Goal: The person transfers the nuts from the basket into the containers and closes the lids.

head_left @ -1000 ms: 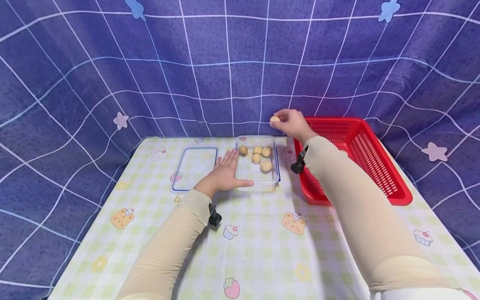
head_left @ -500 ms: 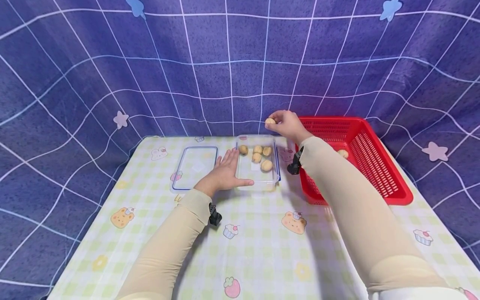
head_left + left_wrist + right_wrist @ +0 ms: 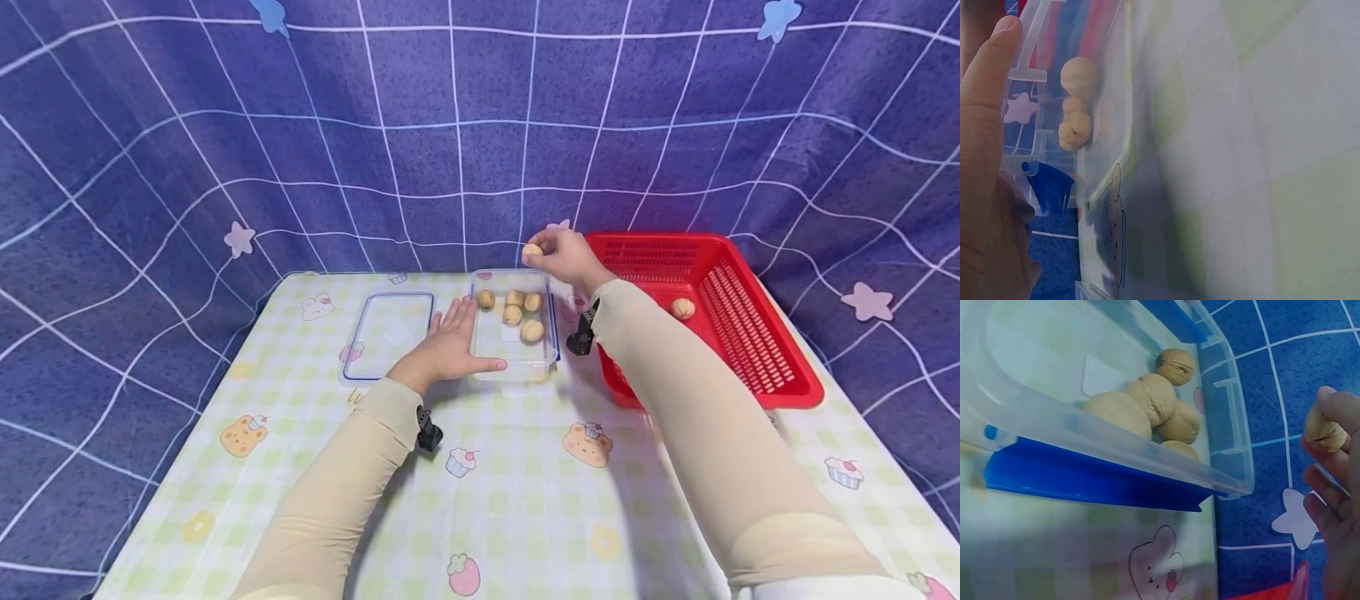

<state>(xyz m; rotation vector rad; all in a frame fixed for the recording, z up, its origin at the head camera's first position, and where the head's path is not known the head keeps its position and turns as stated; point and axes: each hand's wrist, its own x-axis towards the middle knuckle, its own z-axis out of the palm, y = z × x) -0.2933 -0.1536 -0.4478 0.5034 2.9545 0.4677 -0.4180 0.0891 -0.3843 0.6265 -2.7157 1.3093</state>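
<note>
A walnut is pinched between the thumb and fingers of my right hand, above the back right corner of a clear plastic box. Several walnuts lie inside the box, mostly toward its back and right. My left hand rests with spread, straight fingers on the box's left rim, its thumb along the front. In the left wrist view the thumb lies against the box's rim, with walnuts showing through the wall. Blue latch flaps hang from the box's sides.
A red perforated basket stands right of the box with a walnut in it; my right forearm crosses its near left part. A clear lid with a blue seal lies left of the box. A blue curtain hangs behind the table.
My right hand has moved left and slightly down with its walnut, from beside the basket toward the box. The left hand has stayed in place. The basket's walnut has come into fuller view.
</note>
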